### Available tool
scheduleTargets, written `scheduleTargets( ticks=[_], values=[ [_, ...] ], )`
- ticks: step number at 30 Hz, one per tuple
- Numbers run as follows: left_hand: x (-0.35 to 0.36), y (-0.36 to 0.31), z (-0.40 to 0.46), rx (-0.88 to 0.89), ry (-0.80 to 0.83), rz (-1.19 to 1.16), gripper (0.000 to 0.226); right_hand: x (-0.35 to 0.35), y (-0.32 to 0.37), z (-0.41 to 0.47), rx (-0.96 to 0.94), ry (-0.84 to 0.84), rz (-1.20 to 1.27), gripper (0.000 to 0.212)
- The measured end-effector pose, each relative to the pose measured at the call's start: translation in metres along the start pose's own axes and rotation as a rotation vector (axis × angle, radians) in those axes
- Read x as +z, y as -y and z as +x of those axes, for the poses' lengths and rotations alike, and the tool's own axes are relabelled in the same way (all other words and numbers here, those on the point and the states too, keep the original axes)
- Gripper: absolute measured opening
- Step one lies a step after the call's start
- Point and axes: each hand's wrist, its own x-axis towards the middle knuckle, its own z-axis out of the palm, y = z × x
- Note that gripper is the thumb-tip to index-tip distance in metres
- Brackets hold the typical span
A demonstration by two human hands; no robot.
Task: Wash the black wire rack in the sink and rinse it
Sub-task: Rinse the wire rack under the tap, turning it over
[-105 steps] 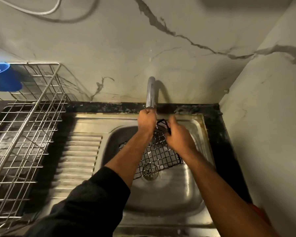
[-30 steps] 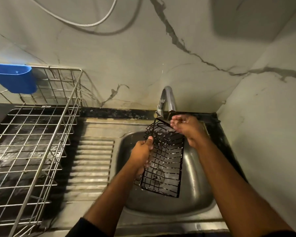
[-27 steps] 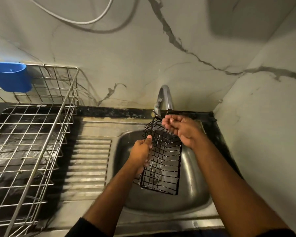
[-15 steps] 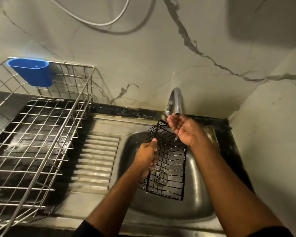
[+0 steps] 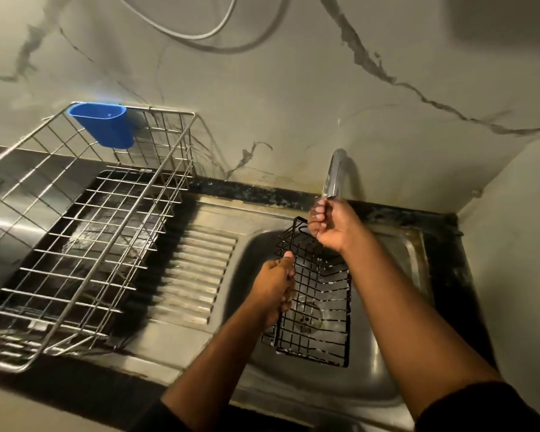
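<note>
Over the steel sink [image 5: 256, 244], you hold the black wire rack [image 5: 317, 294] tilted, stiff, light and wet-slick. Your left hand [image 5: 275, 285] grips its left edge; keep to the frame. Your right hand [image 5: 329, 227] fingers curl under the faucet [image 5: 335, 174], seemingly holding nothing.

We log a dark counter [image 5: 446, 275] carrying an inset steel sink [image 5: 396, 244] with ribbed drainboard [image 5: 194, 275]; a steel wire dish basket [image 5: 85, 244] rests left.

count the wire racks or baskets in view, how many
2. The black wire rack is held over the sink by the left hand. The steel wire basket stands on the counter left of the sink. No others show.
</note>
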Motion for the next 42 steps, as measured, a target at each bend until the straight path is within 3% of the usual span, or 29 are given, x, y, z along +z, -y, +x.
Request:
scheduleTargets(
  ticks=[2, 7, 10, 13, 15, 17, 19, 21, 22, 24, 27, 30, 32, 35, 39, 42],
  values=[
    [-0.002, 0.004, -0.002, -0.002, -0.02, -0.002, 0.034, 0.0, -0.006, -0.006, -0.043, -0.021, -0.244, 0.032],
    [-0.007, 0.005, 0.001, -0.002, 0.017, -0.08, 0.038, -0.014, -0.016, -0.027, -0.418, -0.176, -0.713, 0.016],
    [-0.007, 0.001, 0.003, -0.006, 0.086, -0.107, 0.042, -0.018, -0.02, -0.044, -0.426, -0.26, -0.87, 0.031],
    [-0.006, -0.004, 0.005, 0.012, 0.149, -0.109, 0.043, -0.017, -0.02, -0.055, -0.469, -0.486, -0.954, 0.042],
    [-0.007, -0.007, 0.006, 0.009, 0.177, -0.106, 0.043, -0.018, -0.022, -0.061, -0.493, -0.625, -0.922, 0.042],
    [-0.012, -0.008, 0.007, -0.004, 0.208, -0.113, 0.044, -0.022, -0.024, -0.068, -0.477, -0.636, -0.955, 0.036],
    [-0.018, -0.009, 0.011, -0.029, 0.232, -0.135, 0.044, -0.033, -0.029, -0.074, -0.465, -0.61, -1.107, 0.03],
    [-0.025, -0.012, 0.014, -0.076, 0.264, -0.167, 0.044, -0.044, -0.036, -0.081, -0.525, -0.742, -1.286, 0.021],
    [-0.028, -0.014, 0.016, -0.098, 0.28, -0.187, 0.045, -0.049, -0.041, -0.086, -0.552, -0.82, -1.337, 0.029],
    [-0.032, -0.017, 0.016, -0.123, 0.305, -0.228, 0.047, -0.058, -0.049, -0.095, -0.478, -0.838, -1.319, 0.051],
    [-0.04, -0.023, 0.016, -0.145, 0.383, -0.275, 0.047, -0.06, -0.063, -0.111, -0.252, -0.626, -1.095, 0.067],
    [-0.044, -0.026, 0.014, -0.148, 0.422, -0.283, 0.048, -0.061, -0.073, -0.117, -0.197, -0.5, -0.836, 0.056],
    [-0.045, -0.027, 0.011, -0.139, 0.42, -0.284, 0.048, -0.061, -0.075, -0.118, -0.216, -0.489, -0.793, 0.049],
    [-0.044, -0.025, 0.014, -0.121, 0.378, -0.248, 0.046, -0.054, -0.076, -0.118, -0.246, -0.551, -0.814, 0.049],
    [-0.037, -0.027, 0.012, -0.058, 0.26, -0.004, 0.041, -0.041, -0.075, -0.115, -0.362, -0.722, -1.041, 0.043],
    [-0.032, -0.022, 0.002, 0.043, 0.21, 0.165, 0.025, -0.035, -0.073, -0.116, -0.376, -0.782, -1.097, 0.043]
  ],
)
